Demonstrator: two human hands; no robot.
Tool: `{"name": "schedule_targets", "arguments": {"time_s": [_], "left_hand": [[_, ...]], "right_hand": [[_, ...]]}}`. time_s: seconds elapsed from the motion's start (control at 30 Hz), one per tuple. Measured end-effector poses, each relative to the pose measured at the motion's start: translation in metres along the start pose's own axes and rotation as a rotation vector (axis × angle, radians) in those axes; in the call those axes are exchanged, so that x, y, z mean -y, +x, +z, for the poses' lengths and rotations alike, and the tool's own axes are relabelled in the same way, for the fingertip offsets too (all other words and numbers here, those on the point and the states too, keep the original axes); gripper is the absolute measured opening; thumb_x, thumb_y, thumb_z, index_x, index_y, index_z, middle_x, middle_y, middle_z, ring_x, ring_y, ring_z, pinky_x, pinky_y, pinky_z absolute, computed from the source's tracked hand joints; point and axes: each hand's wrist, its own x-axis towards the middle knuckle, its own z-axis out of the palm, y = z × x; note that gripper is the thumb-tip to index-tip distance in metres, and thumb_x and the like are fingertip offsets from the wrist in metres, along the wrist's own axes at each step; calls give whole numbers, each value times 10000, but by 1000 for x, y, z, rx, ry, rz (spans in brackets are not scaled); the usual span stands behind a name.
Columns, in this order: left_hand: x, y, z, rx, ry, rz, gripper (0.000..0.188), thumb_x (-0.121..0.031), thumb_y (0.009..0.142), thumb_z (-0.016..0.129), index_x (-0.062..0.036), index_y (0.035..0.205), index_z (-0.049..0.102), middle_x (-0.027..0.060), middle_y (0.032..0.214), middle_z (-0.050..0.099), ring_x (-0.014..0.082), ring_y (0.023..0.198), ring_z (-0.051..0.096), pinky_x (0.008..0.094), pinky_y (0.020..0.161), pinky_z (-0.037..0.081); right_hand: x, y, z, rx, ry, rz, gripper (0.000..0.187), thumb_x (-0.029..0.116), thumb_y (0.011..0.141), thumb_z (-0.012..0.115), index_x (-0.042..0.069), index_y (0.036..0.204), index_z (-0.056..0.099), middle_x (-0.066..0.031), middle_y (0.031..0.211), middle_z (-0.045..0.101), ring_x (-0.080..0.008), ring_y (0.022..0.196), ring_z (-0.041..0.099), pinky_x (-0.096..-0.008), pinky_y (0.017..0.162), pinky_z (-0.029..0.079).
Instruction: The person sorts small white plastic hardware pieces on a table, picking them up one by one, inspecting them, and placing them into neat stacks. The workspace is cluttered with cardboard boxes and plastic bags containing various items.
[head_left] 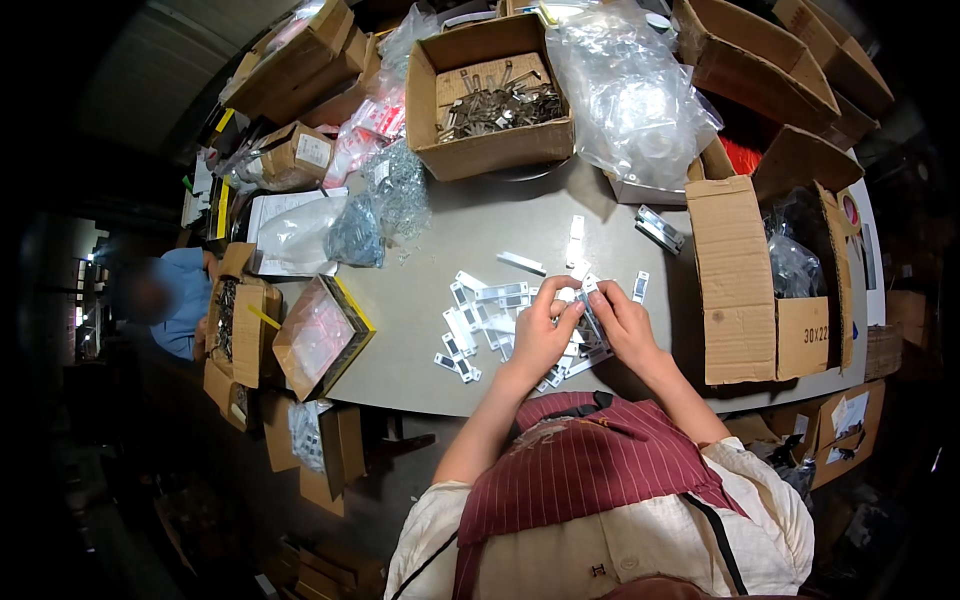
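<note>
Over the near middle of the table, my left hand (545,328) and my right hand (626,322) meet with fingers closed. Between their fingertips is a small white plastic piece with a dark metallic strip (590,288); the fingers cover part of it. Beneath and around the hands lies a loose pile of similar white rectangular pieces (462,328), some with dark strips. Beyond my hands, a single white piece (576,240) lies apart, and another (640,287) rests just right of my right hand.
A cardboard box of metal parts (490,160) stands at the back, beside a clear plastic bag (640,100). An open carton (740,290) borders the right. Bagged small parts (355,230) and a yellow-edged box (325,340) sit left. A person in blue (185,290) is farther left.
</note>
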Motion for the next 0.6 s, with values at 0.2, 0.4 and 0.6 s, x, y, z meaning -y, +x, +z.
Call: {"name": "schedule_targets", "arguments": {"time_s": [0.2, 0.4, 0.6], "left_hand": [[-19, 0, -9, 121, 115, -135, 314, -161, 907, 661, -56, 1193, 583, 24, 701, 658, 61, 622, 536, 246, 571, 435], [0, 2, -8, 79, 82, -80, 313, -207, 860, 724, -10, 1052, 574, 66, 721, 678, 95, 633, 587, 261, 584, 459], [-3, -9, 0, 23, 152, -57, 328, -263, 878, 742, -18, 982, 550, 128, 760, 719, 260, 691, 711, 339, 616, 509]], "right_hand": [[2, -2, -1, 30, -105, -27, 318, 323, 1033, 465, 32, 1123, 553, -233, 820, 643, -434, 799, 652, -465, 687, 483], [-4, -8, 4, -52, -20, -45, 294, 296, 1011, 524, 24, 997, 635, -186, 740, 629, -319, 679, 649, -407, 618, 471], [-29, -1, -2, -87, -6, 48, 337, 316, 989, 575, 9, 884, 665, -105, 593, 522, -135, 567, 504, -333, 547, 422]]}}
